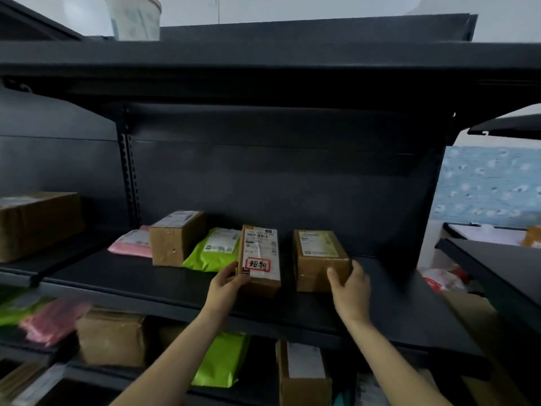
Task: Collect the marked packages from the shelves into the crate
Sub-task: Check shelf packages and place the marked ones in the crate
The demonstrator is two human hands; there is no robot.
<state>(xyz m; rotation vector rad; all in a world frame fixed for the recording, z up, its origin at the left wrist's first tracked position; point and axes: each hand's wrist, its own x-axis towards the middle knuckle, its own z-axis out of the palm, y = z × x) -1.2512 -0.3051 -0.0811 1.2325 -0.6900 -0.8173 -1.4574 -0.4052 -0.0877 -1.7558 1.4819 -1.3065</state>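
I am looking at a black rack (pixel 278 177) that fills nearly the whole view. Its top shelf (pixel 263 63) carries a pale bucket (pixel 133 16) at the left. The middle shelf (pixel 131 276) holds a row of parcels, and the lower shelf (pixel 257 388) below it is crowded with more. A blue patterned wall (pixel 486 183) shows past the rack's right edge.

On the neighbouring bay to the left sits a big box (pixel 38 224). On the lower shelf I see a brown carton (pixel 112 341), a tall carton (pixel 304 373), a green bag (pixel 222 358) between them and a pink bag (pixel 55 320) at far left.

Along the middle shelf, from left to right, lie a pink mailer (pixel 131 244), a taped box (pixel 175 238) just beside it, a green mailer (pixel 216 250) leaning against that box, then the marked box (pixel 260 259), and a plain box (pixel 319 259) a little apart from it.

Both hands are on that shelf. My left hand (pixel 225 285) grips the marked box at its near left corner, thumb on the top face, fingers curled against the side. My right hand (pixel 348 285) is curled round the near right corner of the plain box, grasping it.

The marked box lies lengthwise, its shipping label facing up. I cannot tell whether its near end is lifted. A red-framed sticker (pixel 257 265) with handwritten characters sits near my left thumb.
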